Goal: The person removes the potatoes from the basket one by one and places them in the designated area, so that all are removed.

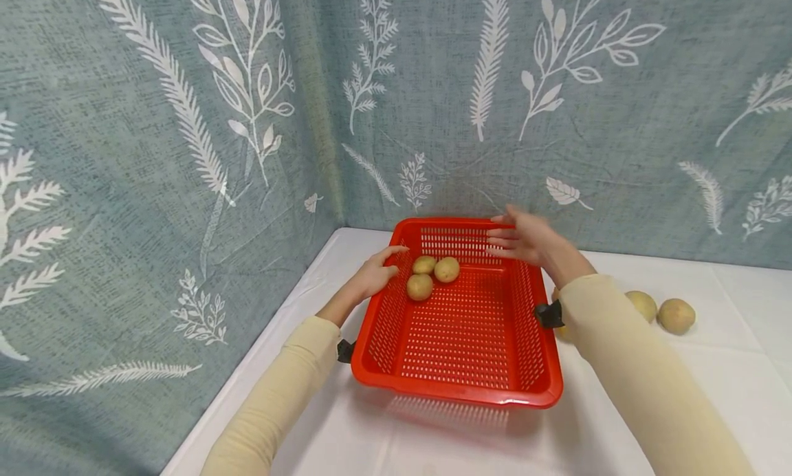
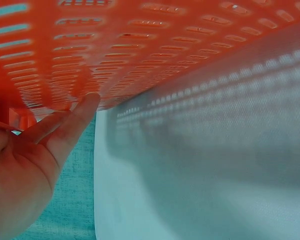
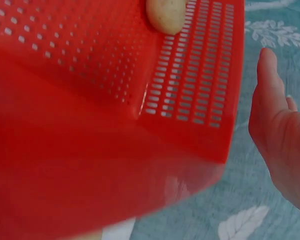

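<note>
A red plastic basket (image 1: 458, 397) with slotted walls holds three potatoes (image 1: 419, 287) near its back left corner. My left hand (image 1: 373, 275) is at the basket's left rim, its fingers mostly straight. In the left wrist view, those fingers (image 2: 72, 127) reach along the slotted outer wall, fingertips right at it. Slightly blurred, my right hand (image 1: 526, 239) has its fingers spread over the back right corner in the head view. The right wrist view shows that hand (image 3: 285, 135) apart from the basket's rim, with nothing in it.
On the white-covered table (image 1: 730, 393), more potatoes (image 1: 676, 316) lie right of the basket, some partly hidden by the right sleeve (image 1: 637, 366). Blue-green curtains (image 1: 433, 104) with white leaf prints hang along the table's back and left edges.
</note>
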Tool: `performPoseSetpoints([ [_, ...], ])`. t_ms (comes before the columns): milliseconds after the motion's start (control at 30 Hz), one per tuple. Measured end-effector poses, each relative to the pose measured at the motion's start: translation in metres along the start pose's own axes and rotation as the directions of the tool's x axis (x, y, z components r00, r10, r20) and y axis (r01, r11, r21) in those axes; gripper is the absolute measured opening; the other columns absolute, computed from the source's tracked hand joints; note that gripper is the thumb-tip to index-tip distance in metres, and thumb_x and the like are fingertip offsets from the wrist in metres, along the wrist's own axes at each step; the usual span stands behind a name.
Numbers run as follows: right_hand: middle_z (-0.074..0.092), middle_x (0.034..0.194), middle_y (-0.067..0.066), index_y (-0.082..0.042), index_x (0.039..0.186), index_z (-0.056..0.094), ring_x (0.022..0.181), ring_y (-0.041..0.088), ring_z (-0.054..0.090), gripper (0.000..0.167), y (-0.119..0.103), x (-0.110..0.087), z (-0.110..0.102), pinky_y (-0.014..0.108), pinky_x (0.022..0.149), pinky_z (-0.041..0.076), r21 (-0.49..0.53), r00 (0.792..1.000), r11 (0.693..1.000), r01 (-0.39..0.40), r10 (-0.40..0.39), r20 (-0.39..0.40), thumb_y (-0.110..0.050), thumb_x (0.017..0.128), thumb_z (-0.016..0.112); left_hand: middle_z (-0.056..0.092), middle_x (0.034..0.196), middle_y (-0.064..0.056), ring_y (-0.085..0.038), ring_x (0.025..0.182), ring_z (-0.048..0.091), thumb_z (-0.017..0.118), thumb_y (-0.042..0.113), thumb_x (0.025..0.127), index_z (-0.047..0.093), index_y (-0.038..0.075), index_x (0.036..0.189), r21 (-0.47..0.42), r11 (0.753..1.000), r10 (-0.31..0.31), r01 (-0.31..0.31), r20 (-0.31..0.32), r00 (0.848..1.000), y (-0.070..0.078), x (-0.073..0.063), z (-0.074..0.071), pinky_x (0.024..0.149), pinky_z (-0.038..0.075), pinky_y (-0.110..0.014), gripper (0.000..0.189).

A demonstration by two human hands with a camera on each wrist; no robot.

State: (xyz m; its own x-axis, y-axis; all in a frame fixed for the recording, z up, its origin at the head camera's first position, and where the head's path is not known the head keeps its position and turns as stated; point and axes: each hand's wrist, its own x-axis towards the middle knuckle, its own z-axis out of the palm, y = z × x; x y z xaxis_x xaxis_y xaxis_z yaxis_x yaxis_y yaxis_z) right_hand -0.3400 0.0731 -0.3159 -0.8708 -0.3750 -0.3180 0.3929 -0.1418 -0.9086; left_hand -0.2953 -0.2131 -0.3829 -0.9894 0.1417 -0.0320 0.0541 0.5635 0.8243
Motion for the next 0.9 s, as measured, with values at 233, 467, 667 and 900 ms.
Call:
performPoseSetpoints([
  [233, 0.020, 0.151, 0.025, 0.000, 0.151, 0.018, 0.137, 0.036, 0.025, 0.059, 0.010, 0.007, 0.014, 0.046, 0.104, 0.031, 0.028, 1.000, 0.999, -0.024, 0.024, 0.016, -0.036, 0.104, 0.022, 0.041, 0.142, -0.019, -0.028, 0.108, 0.047, 0.040, -0.001, 0.092, 0.043, 0.006, 0.141, -0.019, 1.000, 0.000, 0.000, -0.002, 1.000, 0.000, -0.001, 0.000, 0.088, 0.040, -0.038, 0.050],
  [467, 0.023, 0.150, 0.024, -0.001, 0.151, 0.021, 0.136, 0.035, 0.026, 0.059, 0.023, 0.015, 0.023, 0.046, 0.104, 0.031, 0.067, 0.999, 0.997, -0.046, 0.046, 0.011, -0.037, 0.104, 0.026, 0.042, 0.140, -0.019, -0.027, 0.107, 0.047, 0.041, -0.001, 0.092, 0.044, 0.007, 0.141, -0.016, 1.000, 0.004, -0.004, -0.005, 1.000, 0.001, -0.001, 0.000, 0.087, 0.041, -0.037, 0.050],
  [667, 0.026, 0.150, 0.024, -0.001, 0.151, 0.022, 0.135, 0.035, 0.029, 0.058, 0.032, 0.021, 0.029, 0.046, 0.104, 0.031, 0.084, 0.999, 0.995, -0.050, 0.050, 0.010, -0.035, 0.104, 0.026, 0.042, 0.140, -0.018, -0.028, 0.105, 0.046, 0.040, 0.000, 0.093, 0.044, 0.008, 0.141, -0.013, 1.000, 0.000, 0.000, -0.006, 1.000, 0.002, -0.002, 0.000, 0.085, 0.040, -0.037, 0.049],
  [900, 0.031, 0.147, 0.025, 0.000, 0.149, 0.027, 0.132, 0.036, 0.033, 0.057, 0.041, 0.028, 0.040, 0.045, 0.103, 0.033, 0.050, 0.998, 0.997, -0.057, 0.056, 0.010, -0.036, 0.104, 0.026, 0.043, 0.139, -0.018, -0.028, 0.103, 0.046, 0.040, 0.000, 0.093, 0.044, 0.008, 0.142, -0.017, 1.000, 0.004, -0.004, -0.008, 1.000, -0.001, -0.001, 0.000, 0.083, 0.039, -0.036, 0.050],
])
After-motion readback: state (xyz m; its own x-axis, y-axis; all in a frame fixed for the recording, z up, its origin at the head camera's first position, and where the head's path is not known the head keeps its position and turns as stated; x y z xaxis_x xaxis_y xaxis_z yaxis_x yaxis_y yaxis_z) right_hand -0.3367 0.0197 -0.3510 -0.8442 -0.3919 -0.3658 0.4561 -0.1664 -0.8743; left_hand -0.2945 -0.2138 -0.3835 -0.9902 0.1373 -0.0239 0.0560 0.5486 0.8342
